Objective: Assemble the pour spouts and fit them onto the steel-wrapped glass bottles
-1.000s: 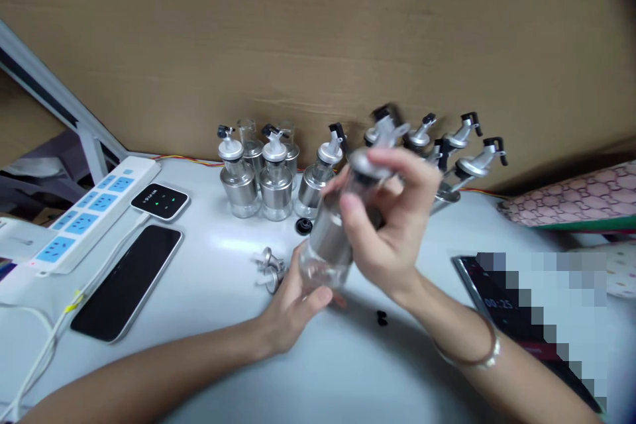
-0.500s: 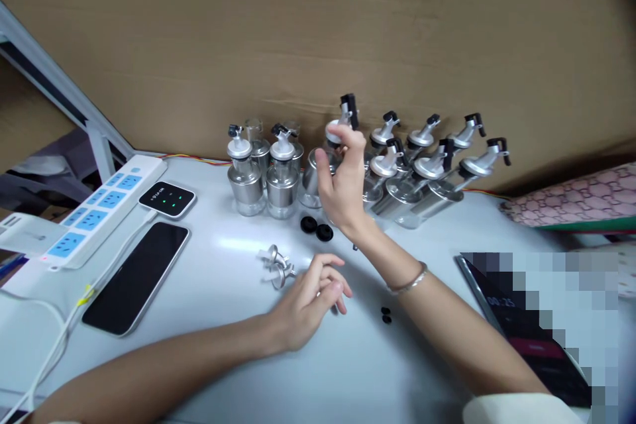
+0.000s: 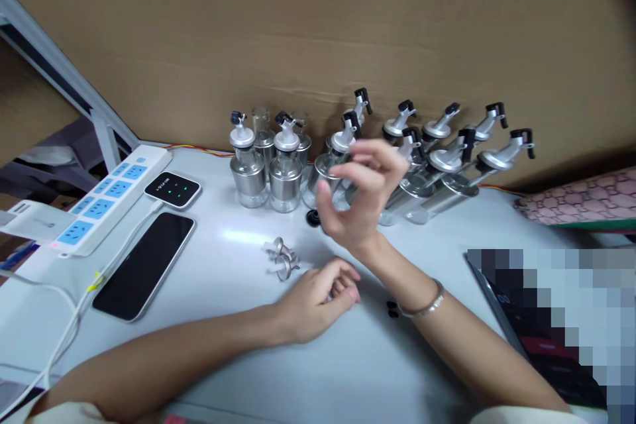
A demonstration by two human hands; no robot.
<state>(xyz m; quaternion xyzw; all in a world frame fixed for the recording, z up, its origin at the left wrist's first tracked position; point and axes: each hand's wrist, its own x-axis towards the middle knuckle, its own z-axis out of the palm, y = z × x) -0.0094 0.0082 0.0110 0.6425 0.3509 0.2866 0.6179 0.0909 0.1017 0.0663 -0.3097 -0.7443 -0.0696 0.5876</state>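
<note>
My right hand is raised over the table, fingers curved and apart, with nothing in it. Just behind it stands a glass bottle with a metal sleeve and a silver pour spout with a black cap. My left hand rests on the table, its fingers loosely bent and thumb apart, holding nothing visible. Near it lie loose silver pour spouts. A black round part lies by the right hand, which partly covers the items behind. Small black pieces sit under the right wrist.
Several spouted bottles stand or lean along the cardboard wall. On the left are a power strip, a small black-screened device, a phone and cables. A patterned roll and a dark screen are on the right.
My right hand has come away from the bottle's spout, moving slightly right and down, its fingers now apart. The spout sits on the bottle. My left hand has barely moved. The view has shifted slightly.
</note>
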